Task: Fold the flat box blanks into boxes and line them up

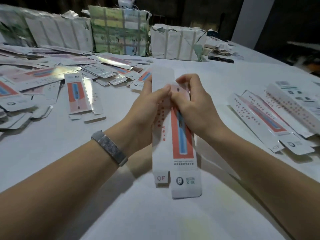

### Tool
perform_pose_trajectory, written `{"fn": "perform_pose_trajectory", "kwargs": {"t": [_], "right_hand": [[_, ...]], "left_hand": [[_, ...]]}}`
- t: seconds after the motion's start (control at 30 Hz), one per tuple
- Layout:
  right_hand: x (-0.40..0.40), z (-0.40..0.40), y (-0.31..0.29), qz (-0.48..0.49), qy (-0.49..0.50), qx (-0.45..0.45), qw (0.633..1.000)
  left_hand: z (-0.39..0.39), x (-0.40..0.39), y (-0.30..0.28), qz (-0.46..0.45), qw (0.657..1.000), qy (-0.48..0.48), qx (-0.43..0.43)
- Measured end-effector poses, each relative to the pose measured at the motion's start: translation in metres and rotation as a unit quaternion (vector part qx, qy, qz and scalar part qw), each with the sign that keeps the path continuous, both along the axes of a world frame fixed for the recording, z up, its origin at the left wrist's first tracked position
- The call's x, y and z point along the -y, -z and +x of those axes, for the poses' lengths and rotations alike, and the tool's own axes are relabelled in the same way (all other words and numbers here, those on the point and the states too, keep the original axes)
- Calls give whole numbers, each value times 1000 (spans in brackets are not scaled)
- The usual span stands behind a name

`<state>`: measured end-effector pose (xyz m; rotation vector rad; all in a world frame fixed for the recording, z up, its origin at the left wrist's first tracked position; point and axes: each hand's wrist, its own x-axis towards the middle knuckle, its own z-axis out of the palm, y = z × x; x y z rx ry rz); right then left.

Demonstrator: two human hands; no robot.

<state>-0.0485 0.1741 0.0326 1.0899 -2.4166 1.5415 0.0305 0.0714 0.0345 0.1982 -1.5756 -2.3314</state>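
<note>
A long white box blank (180,149) with a red and blue panel is held above the table's middle, its printed end flaps pointing toward me. My left hand (147,108) grips its left edge, thumb on top near the upper part. My right hand (192,104) pinches its right side, fingers curled over the far end. A heap of flat blanks (76,78) covers the table's left. Folded boxes (275,115) lie side by side at the right.
Wrapped paper bundles (119,32) stand in a row along the far edge of the white table (121,205). A dark flat object (220,59) and scraps lie at the back right. My left wrist wears a grey mesh band (110,148).
</note>
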Motion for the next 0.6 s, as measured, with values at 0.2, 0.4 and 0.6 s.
{"fn": "perform_pose_trajectory", "kwargs": {"t": [0.2, 0.4, 0.6], "right_hand": [[3, 10, 1, -131, -58, 67, 987], [0, 18, -5, -257, -168, 190, 933], [4, 23, -7, -299, -176, 251, 904]], "left_hand": [[0, -8, 6, -45, 997, -57, -16], [3, -13, 6, -55, 995, -53, -59], [-2, -17, 10, -35, 994, -42, -92]]}}
